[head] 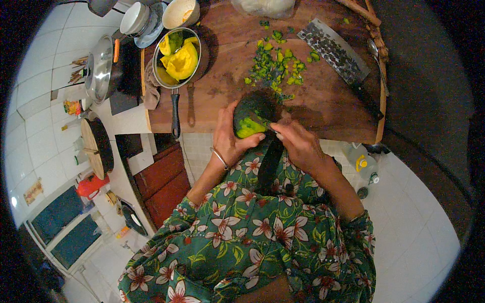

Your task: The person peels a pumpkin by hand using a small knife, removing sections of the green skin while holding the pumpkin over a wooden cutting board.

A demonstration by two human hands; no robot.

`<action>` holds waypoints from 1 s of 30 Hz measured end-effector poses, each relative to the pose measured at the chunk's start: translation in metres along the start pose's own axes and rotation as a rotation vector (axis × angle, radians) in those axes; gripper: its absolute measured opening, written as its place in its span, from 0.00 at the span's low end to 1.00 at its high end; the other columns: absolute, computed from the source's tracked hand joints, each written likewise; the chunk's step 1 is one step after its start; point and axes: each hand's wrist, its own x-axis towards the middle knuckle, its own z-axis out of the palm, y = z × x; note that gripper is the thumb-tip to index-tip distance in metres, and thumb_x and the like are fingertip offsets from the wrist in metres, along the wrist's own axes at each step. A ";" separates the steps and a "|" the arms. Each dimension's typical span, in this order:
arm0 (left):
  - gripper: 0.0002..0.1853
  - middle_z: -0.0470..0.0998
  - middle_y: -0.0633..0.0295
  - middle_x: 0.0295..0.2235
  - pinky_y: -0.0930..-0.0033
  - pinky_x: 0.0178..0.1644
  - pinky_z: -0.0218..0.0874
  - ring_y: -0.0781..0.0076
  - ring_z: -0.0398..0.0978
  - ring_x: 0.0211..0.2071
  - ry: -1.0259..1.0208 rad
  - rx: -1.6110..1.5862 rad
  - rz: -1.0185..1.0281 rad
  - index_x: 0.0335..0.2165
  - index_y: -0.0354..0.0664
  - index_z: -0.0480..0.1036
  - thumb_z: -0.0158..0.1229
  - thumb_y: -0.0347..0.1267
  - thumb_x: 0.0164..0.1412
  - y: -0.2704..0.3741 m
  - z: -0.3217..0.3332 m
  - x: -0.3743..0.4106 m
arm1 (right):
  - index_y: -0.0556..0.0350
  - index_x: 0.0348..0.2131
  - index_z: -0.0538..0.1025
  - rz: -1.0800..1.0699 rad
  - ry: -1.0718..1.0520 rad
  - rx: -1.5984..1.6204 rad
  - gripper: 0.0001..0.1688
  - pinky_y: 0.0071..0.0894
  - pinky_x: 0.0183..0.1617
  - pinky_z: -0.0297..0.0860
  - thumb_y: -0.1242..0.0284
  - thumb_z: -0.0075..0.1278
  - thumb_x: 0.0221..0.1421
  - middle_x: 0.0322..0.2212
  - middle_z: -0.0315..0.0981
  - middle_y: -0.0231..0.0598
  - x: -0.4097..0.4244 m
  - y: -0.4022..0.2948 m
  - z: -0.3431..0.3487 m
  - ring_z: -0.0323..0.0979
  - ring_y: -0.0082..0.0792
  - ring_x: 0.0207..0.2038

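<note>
A dark green pumpkin piece (254, 110), peeled to yellow-green on its near side, is gripped by my left hand (231, 132) at the near edge of the wooden board. My right hand (297, 144) holds a small peeling tool (272, 129) against the pumpkin's right side; most of the tool is hidden by the fingers. Green and yellow peel scraps (278, 66) lie scattered beyond the pumpkin. To the left, a saucepan (175, 88) with a black handle holds yellow pumpkin pieces (182, 62).
A cleaver (333, 53) and a metal spoon (374, 49) lie at the board's (223, 81) right. Bowls (135, 19) stand at the upper left, near a lidded pot (100, 70). A plastic bag (265, 5) lies at the far edge. Plastic bottles (362, 163) stand below right.
</note>
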 end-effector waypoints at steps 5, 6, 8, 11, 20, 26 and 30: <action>0.50 0.66 0.44 0.43 0.56 0.51 0.58 0.48 0.65 0.46 0.007 0.146 0.076 0.53 0.32 0.58 0.70 0.47 0.35 0.005 0.006 -0.008 | 0.59 0.44 0.72 0.020 0.061 -0.010 0.16 0.41 0.38 0.70 0.81 0.46 0.54 0.33 0.73 0.52 0.013 0.014 0.008 0.72 0.53 0.35; 0.50 0.66 0.44 0.43 0.56 0.51 0.58 0.48 0.65 0.46 -0.008 0.227 0.127 0.53 0.32 0.58 0.70 0.46 0.34 0.005 0.009 -0.010 | 0.60 0.44 0.72 0.056 0.049 -0.004 0.15 0.41 0.38 0.69 0.81 0.46 0.55 0.33 0.72 0.52 0.014 0.017 0.010 0.72 0.53 0.35; 0.50 0.65 0.44 0.44 0.57 0.51 0.57 0.48 0.65 0.47 0.001 0.046 0.027 0.53 0.32 0.57 0.71 0.45 0.33 -0.003 0.005 -0.006 | 0.59 0.44 0.72 -0.003 0.096 0.081 0.16 0.40 0.38 0.69 0.81 0.46 0.54 0.32 0.72 0.50 0.014 0.014 0.010 0.72 0.52 0.34; 0.50 0.65 0.45 0.45 0.57 0.53 0.56 0.47 0.64 0.48 -0.040 0.040 0.021 0.53 0.33 0.58 0.71 0.43 0.32 -0.008 0.000 -0.007 | 0.55 0.45 0.73 -0.066 0.065 0.110 0.18 0.42 0.34 0.70 0.80 0.47 0.52 0.27 0.71 0.48 0.007 0.006 0.007 0.71 0.49 0.28; 0.48 0.64 0.46 0.47 0.60 0.55 0.55 0.52 0.63 0.50 -0.013 -0.214 -0.080 0.52 0.32 0.59 0.71 0.43 0.34 -0.008 0.005 -0.005 | 0.52 0.45 0.73 -0.088 -0.052 0.059 0.20 0.45 0.30 0.70 0.79 0.48 0.50 0.27 0.71 0.47 0.001 0.006 0.007 0.71 0.50 0.29; 0.49 0.64 0.46 0.47 0.60 0.55 0.55 0.52 0.63 0.50 -0.023 -0.147 -0.050 0.52 0.30 0.59 0.70 0.46 0.34 0.000 0.001 -0.002 | 0.52 0.46 0.72 -0.084 -0.056 -0.028 0.21 0.43 0.30 0.72 0.78 0.48 0.49 0.29 0.71 0.46 0.000 0.001 0.003 0.72 0.48 0.29; 0.50 0.64 0.45 0.47 0.60 0.55 0.55 0.51 0.63 0.50 -0.029 -0.129 -0.038 0.52 0.29 0.59 0.70 0.47 0.35 -0.005 0.003 -0.002 | 0.52 0.46 0.72 -0.087 -0.006 -0.080 0.22 0.42 0.30 0.72 0.79 0.48 0.48 0.27 0.70 0.46 0.003 0.001 0.006 0.72 0.47 0.29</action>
